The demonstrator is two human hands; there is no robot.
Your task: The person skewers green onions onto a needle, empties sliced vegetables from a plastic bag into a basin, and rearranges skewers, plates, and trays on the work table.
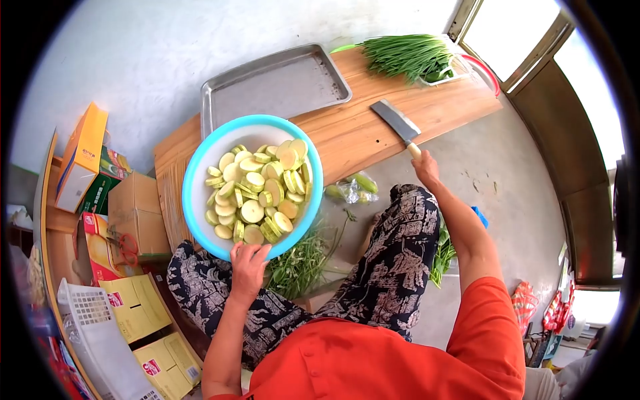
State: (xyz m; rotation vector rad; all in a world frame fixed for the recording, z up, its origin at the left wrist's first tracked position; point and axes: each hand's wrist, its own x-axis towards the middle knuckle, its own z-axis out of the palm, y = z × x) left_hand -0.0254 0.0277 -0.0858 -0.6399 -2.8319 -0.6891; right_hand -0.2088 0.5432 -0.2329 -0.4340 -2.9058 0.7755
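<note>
A cleaver [397,121] with a pale handle lies over the wooden table, its blade pointing away from me. My right hand [425,168] is closed around the end of that handle. To the left, a white basin with a light-blue rim [199,225] holds a heap of zucchini slices [253,211]. My left hand [248,267] grips the near edge of the basin, fingertips on the rim and the thumb out of sight. Beyond the basin sits a shallow metal tray [275,83].
Green chives [408,56] lie at the table's [350,137] far right end. Whole zucchini in a plastic bag [355,189] and leafy greens [300,267] are on the floor. Boxes [137,212], red scissors [127,248] and a white plastic basket [100,347] stand at my left.
</note>
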